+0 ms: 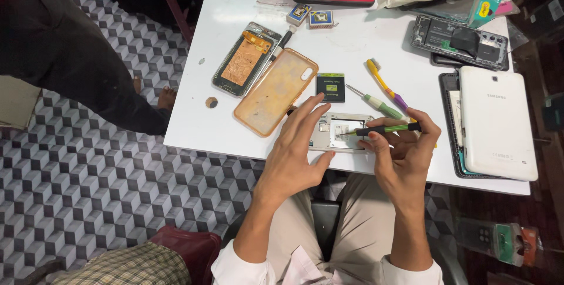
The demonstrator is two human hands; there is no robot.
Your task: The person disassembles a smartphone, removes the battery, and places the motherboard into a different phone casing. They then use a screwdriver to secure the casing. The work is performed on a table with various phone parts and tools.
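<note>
The left hand lies spread flat, fingers splayed, pressing on the left part of an opened silver phone that sits at the near edge of the white table. The right hand is curled closed around a slim green-and-black screwdriver, its tip resting inside the phone's open back. Just beyond lie a second green screwdriver, a yellow-and-purple toothbrush and a small black battery — an orange phone case sits left of them.
</note>
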